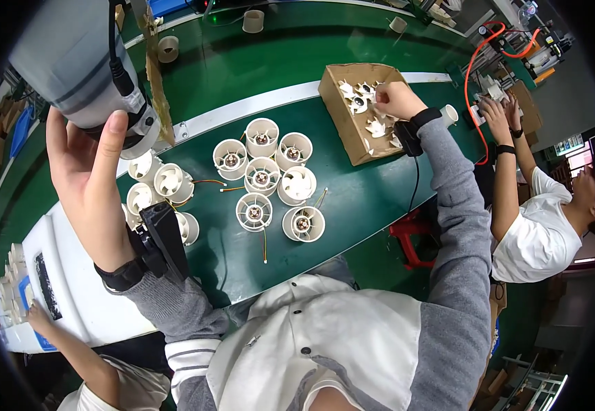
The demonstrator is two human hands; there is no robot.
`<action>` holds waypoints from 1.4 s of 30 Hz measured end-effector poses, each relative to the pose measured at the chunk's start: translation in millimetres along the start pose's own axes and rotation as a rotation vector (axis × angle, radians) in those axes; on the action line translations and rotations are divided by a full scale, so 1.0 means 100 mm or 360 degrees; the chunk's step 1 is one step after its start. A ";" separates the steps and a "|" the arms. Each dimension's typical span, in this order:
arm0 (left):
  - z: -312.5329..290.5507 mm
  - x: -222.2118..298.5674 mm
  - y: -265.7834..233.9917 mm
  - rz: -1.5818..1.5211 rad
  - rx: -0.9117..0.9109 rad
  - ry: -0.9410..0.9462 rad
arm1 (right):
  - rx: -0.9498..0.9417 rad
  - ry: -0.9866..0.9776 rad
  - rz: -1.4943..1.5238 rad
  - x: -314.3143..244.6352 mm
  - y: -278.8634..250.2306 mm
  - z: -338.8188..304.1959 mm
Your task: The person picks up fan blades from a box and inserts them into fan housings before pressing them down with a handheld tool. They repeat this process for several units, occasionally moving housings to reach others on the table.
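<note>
My left hand point(86, 179) is wrapped round the lower end of a grey cylindrical device point(71, 58) with a black cable point(120, 74), at the upper left. My right hand point(400, 101) reaches into a brown cardboard box point(343, 130) with its fingers curled together. White fan impellers point(375, 127) lie loose in that box, right by my fingertips; what the fingers hold, if anything, is hidden. Between my hands stand several round white fan housings point(254, 212) with bare motors inside. One housing in this group has a white impeller point(297, 185) fitted.
More housings with impellers point(170, 179) cluster beside my left wrist, trailing thin wires. Behind a metal rail runs a green conveyor belt point(297, 41) carrying a few white rings point(253, 20). Co-workers sit at right point(537, 240) and lower left point(116, 383). A red stool point(410, 240) stands below the bench.
</note>
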State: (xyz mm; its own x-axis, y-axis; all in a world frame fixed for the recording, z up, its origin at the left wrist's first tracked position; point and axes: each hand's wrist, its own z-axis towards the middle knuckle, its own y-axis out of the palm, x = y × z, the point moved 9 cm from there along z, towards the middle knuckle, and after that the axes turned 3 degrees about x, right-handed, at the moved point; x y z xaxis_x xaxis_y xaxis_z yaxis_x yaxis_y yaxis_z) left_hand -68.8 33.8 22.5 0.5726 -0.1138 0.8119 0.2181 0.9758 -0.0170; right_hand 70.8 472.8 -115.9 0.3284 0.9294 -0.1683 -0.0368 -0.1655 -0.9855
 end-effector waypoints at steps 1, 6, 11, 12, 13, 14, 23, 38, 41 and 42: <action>0.00 0.00 0.00 -0.0002 0.0004 -0.0002 | 0.0106 0.0015 0.0113 0.02 -0.10 -0.05; 0.01 0.00 0.00 0.0014 0.0000 0.0046 | 0.0155 0.0039 0.1269 -0.16 -0.31 -0.56; 0.01 0.02 -0.01 0.0135 -0.0036 0.0130 | -0.0204 -0.0101 0.2035 -0.87 0.09 -1.45; 0.02 0.04 0.02 0.0159 -0.0039 0.0148 | -0.0204 -0.0081 0.2038 -0.89 0.24 -1.51; 0.02 0.04 0.05 0.0184 -0.0042 0.0167 | -0.0287 0.0019 0.1885 -0.88 0.51 -1.56; 0.03 0.04 0.06 0.0185 -0.0051 0.0158 | -0.0374 0.0110 0.1731 -0.88 0.67 -1.59; 0.01 0.05 -0.01 0.0319 0.0004 0.0234 | 0.0224 -0.0212 0.0631 -1.25 0.23 -1.57; 0.10 -0.24 -0.27 0.0444 -0.0017 0.0291 | -0.0030 -0.0288 -0.0101 -1.58 0.41 -1.39; 0.09 -0.20 -0.20 0.0452 -0.0051 0.0240 | 0.0061 -0.0438 0.0008 -1.59 0.29 -1.33; 0.09 -0.20 -0.21 0.0452 -0.0046 0.0234 | 0.0108 -0.0509 0.0061 -1.60 0.23 -1.33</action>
State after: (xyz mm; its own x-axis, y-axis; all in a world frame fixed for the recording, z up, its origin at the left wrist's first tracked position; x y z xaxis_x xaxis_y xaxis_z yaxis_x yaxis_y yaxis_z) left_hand -92.1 17.7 11.9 0.7212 0.1348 0.6795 0.0544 0.9669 -0.2495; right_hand 143.1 276.2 -108.6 0.0130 0.9812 -0.1926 -0.1095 -0.1901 -0.9756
